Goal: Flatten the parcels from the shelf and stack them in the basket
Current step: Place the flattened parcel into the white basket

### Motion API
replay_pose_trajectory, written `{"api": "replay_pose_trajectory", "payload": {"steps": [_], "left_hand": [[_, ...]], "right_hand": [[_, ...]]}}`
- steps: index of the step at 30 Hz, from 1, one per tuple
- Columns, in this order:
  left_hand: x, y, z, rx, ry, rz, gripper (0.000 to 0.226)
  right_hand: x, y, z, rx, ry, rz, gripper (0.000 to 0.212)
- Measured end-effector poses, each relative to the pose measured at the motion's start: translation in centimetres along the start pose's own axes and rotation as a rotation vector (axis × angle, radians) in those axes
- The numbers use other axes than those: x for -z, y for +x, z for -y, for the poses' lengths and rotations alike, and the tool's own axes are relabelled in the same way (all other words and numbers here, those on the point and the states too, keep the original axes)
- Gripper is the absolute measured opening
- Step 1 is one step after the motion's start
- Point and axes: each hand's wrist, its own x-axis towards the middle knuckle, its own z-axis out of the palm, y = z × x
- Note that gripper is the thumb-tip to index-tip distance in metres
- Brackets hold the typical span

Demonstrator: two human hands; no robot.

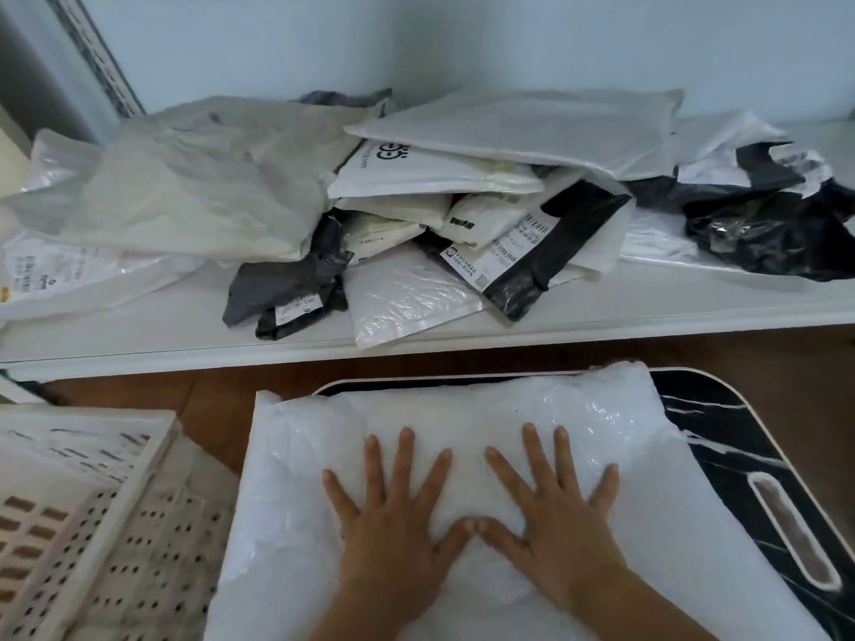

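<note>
Pale blue wall stands behind a white shelf (601,316) that runs across the view, and on it we see a loose pile of parcels (416,196): white poly mailers, a bubble mailer, and some grey and black bags with printed labels. Below the shelf, at about six o'clock, a white padded parcel (462,409) lies on a dark marble-patterned tray (721,423), which has a white rim and a handle slot at four o'clock. We press this parcel with both hands. Our left hand (393,529) and our right hand (555,525) lie flat on it, side by side, with all fingers straight and spread and the thumbs almost touching; neither hand grips anything. At eight o'clock stands the cream perforated plastic basket (92,525), just beside the left edge of the parcel. What we see of its inside holds no parcel, but part of it is out of view. We judge that the step in hand is the flattening of one parcel, and the task seems near its beginning, because many parcels are on the shelf. The parcel looks puffy around our palms, so we think the next move calls for pushing the air outward toward the edges, then taking the parcel by its sides and laying it level in the basket at eight o'clock.
</note>
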Motion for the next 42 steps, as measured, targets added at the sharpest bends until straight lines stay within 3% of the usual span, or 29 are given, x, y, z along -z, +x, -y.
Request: {"api": "replay_pose_trajectory", "payload": {"steps": [17, 18, 20, 22, 24, 26, 28, 29, 30, 32, 34, 36, 38, 42], "left_hand": [[0.4, 0.2, 0.3, -0.019, -0.082, 0.073, 0.075], [0.6, 0.3, 0.4, -0.037, -0.076, 0.06, 0.074], [1.8, 0.3, 0.4, -0.03, -0.127, 0.181, 0.074], [3.5, 0.0, 0.2, -0.052, -0.094, 0.257, 0.079], [4.9, -1.4, -0.2, -0.089, -0.085, 0.305, 0.078], [5.3, -3.4, -0.5, -0.138, -0.079, 0.351, 0.077], [5.1, -4.8, -0.4, -0.161, -0.065, 0.392, 0.078], [5.5, -6.0, -0.6, -0.17, -0.073, 0.422, 0.081], [5.7, -6.5, -0.5, -0.182, -0.089, 0.475, 0.084], [6.4, -7.7, -0.6, -0.199, -0.066, 0.594, 0.089], [7.1, -9.4, -0.9, -0.201, 0.037, 0.623, 0.082], [7.4, -11.0, -1.4, -0.194, 0.134, 0.55, 0.068], [8.3, -12.3, -1.8, -0.174, 0.161, 0.448, 0.06], [13.9, -13.0, -1.6, -0.188, 0.122, 0.126, 0.034]], "right_hand": [[1.7, 0.7, -0.4, 0.069, 0.087, 0.111, 0.075], [2.2, 0.9, -0.6, 0.089, 0.129, 0.158, 0.08], [4.5, 0.9, -1.1, 0.075, 0.241, 0.409, 0.104], [7.1, 0.9, -1.3, 0.111, 0.305, 0.542, 0.128], [9.5, -0.4, -0.7, 0.216, 0.297, 0.663, 0.139], [9.5, -2.8, 0.6, 0.351, 0.181, 0.664, 0.124], [6.5, -5.3, 2.2, 0.366, 0.017, 0.436, 0.061], [5.0, -7.2, 2.3, 0.281, -0.036, 0.37, 0.041], [3.1, -8.4, 2.8, 0.228, -0.074, 0.348, 0.034], [0.3, -9.5, 2.7, 0.21, 0.009, 0.127, 0.033], [4.2, -10.1, 3.3, 0.238, -0.084, 0.202, 0.032], [8.3, -9.9, 3.0, 0.308, -0.097, 0.212, 0.023], [12.3, -10.9, 2.7, 0.412, -0.133, 0.102, 0.023], [18.1, -10.8, 1.9, 0.353, -0.045, 0.065, 0.027]]}}
